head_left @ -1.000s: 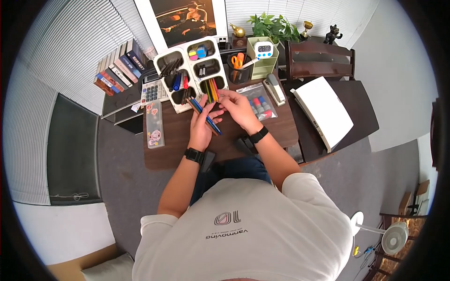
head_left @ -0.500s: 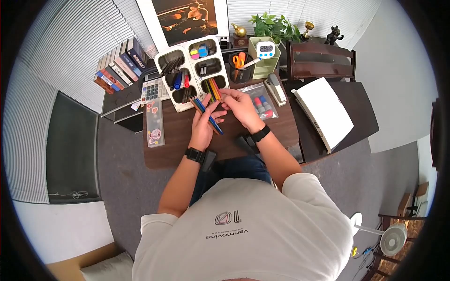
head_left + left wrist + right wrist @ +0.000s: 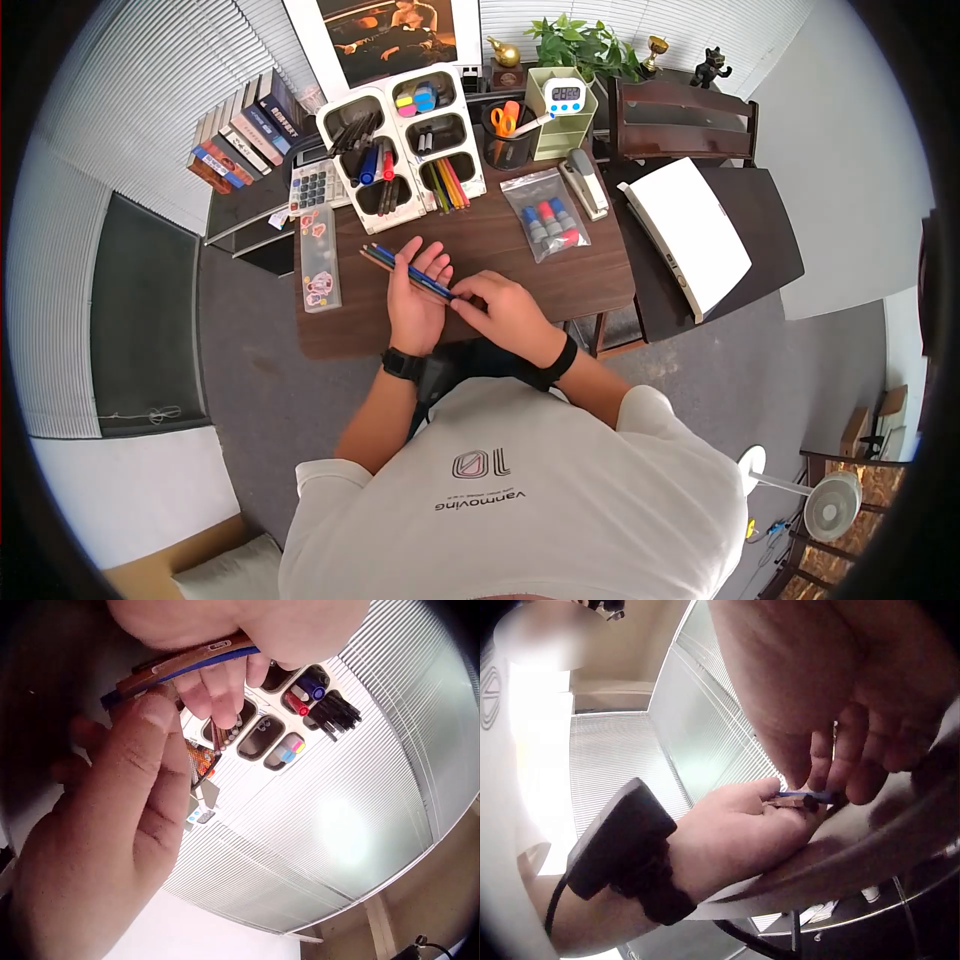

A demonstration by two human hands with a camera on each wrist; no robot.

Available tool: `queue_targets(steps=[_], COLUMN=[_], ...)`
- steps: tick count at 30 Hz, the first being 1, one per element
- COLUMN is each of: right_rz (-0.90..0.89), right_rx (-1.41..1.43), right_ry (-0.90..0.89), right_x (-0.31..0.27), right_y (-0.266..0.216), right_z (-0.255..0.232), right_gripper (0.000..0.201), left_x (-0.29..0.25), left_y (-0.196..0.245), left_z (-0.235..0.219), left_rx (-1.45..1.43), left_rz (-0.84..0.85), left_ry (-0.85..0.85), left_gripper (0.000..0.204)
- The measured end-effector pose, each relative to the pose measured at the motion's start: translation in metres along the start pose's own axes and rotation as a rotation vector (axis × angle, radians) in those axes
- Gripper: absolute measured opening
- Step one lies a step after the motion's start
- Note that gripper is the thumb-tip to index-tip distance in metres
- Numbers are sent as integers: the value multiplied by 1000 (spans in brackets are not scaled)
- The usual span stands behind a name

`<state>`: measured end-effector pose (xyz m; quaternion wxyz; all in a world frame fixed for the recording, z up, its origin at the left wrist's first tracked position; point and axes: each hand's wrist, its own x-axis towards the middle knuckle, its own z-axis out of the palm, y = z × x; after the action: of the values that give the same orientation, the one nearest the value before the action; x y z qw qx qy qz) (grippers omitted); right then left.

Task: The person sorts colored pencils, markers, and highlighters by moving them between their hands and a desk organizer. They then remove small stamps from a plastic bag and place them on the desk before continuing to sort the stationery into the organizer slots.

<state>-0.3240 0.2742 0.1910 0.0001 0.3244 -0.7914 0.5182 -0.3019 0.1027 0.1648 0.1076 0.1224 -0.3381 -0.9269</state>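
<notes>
Several coloured pencils (image 3: pixel 378 256), blue and brown among them, lie slanted across the left hand (image 3: pixel 415 305). Its palm faces up, and the thumb lies over the pencils. Close beside it, the right hand (image 3: pixel 505 312) pinches the near ends of the same pencils. In the left wrist view the brown and blue pencils (image 3: pixel 199 660) pass under the left thumb, with the right fingertips at one end. The far side of the bundle is hidden by the hands. Beyond them stands a white organizer (image 3: pixel 408 182), its lower right compartment holding more coloured pencils (image 3: pixel 450 186).
Blue and red markers (image 3: pixel 388 164) and black pens (image 3: pixel 352 132) fill other compartments. To the left are a clear pencil case (image 3: pixel 320 260) and a calculator (image 3: pixel 316 188). On the right lie a zip bag (image 3: pixel 548 216), a stapler (image 3: pixel 584 184) and a black mesh cup (image 3: pixel 507 152).
Both hands have drawn back from the organizer toward the body, bringing the pencils along. The right hand has left the lower right compartment and now grips the pencils' ends.
</notes>
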Motion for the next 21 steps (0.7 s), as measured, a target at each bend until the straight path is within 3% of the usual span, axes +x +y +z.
queue_targets(steps=[11, 14, 17, 21], right_rz=[64, 110, 123, 136], right_rx=[14, 47, 150, 481], right_ry=[-3, 101, 355, 474], right_x=[-9, -11, -11, 0], right_y=[0, -9, -11, -8], right_z=[-19, -30, -51, -68], right_gripper=[17, 16, 17, 20], left_x=[-1, -1, 1, 3], left_y=[-13, -9, -3, 0], left_z=[9, 12, 10, 2], left_rx=[-85, -87, -97, -161], left_rz=[-134, -171, -207, -263], left_ry=[-54, -69, -71, -166], left_gripper=[48, 50, 56, 62])
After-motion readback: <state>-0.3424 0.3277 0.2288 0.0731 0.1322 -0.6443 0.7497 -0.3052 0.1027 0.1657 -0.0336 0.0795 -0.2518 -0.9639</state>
